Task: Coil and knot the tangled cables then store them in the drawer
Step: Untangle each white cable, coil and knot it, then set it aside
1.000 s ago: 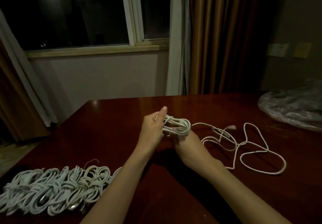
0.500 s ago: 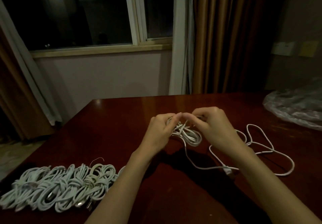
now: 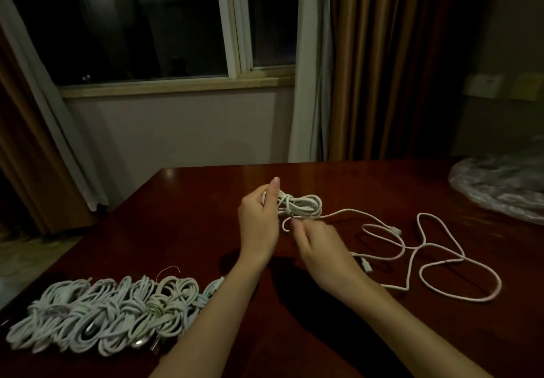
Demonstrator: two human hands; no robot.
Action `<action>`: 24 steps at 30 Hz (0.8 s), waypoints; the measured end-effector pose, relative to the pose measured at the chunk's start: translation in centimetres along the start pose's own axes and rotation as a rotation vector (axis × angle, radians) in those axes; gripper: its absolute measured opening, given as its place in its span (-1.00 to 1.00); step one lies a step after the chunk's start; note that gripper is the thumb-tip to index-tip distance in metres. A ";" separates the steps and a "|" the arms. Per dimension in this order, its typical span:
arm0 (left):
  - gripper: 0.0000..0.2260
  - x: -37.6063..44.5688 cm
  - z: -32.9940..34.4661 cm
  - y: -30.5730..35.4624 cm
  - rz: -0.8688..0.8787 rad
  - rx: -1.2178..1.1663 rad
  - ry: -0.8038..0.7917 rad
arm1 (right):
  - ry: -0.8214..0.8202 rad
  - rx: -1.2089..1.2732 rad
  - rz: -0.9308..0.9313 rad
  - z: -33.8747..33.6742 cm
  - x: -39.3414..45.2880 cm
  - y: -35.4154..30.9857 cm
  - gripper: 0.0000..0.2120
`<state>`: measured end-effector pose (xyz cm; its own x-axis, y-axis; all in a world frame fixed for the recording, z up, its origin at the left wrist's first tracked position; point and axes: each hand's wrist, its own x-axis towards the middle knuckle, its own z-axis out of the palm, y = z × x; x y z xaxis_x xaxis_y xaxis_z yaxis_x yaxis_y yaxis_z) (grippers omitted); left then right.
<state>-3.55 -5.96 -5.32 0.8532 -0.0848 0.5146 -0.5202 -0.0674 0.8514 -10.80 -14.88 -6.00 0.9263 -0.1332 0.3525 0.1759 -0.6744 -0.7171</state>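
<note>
My left hand grips one end of a small white cable coil held just above the dark wooden table, thumb pointing up. Right below the coil, my right hand pinches a short bend of the same cable. The cable's loose tail trails to the right and lies in wide loops on the table, with a plug end near my right wrist. A row of several coiled, knotted white cables lies at the table's near left. No drawer is in view.
A crumpled clear plastic bag sits at the table's far right. Beyond the far edge are a window with a pale sill and brown curtains. The table's left edge runs diagonally past the coiled pile.
My right hand has dropped from over the coil to just beneath it, now pinching a bend of cable. The loose tail has shifted on the table. My left hand keeps its grip.
</note>
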 end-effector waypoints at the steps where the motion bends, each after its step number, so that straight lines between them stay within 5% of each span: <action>1: -0.58 0.0 -0.2 -0.1 0.043 0.058 0.014 | -0.020 -0.051 -0.018 0.3 -0.2 -0.2 -0.62; 8: -0.58 0.1 -0.7 -1.1 0.289 0.341 -0.060 | -0.047 -0.272 -0.076 -0.8 -0.2 -0.4 -0.67; 13: -0.72 0.1 -0.5 -1.6 0.338 0.411 -0.273 | -0.005 -0.338 -0.165 -3.9 0.4 -0.3 -0.69; 19: -0.67 -0.3 0.0 -0.2 0.194 0.085 -0.409 | 0.168 0.233 -0.010 -6.1 1.2 1.6 -0.56; 24: -0.65 -0.8 0.6 0.7 -0.032 -0.217 -0.412 | 0.027 0.530 0.123 -4.9 1.0 2.2 -0.60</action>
<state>-4.59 -6.53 -5.20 0.7599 -0.4766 0.4421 -0.4369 0.1291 0.8902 -11.09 -20.10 -4.23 0.9429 -0.2117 0.2570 0.2168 -0.1951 -0.9565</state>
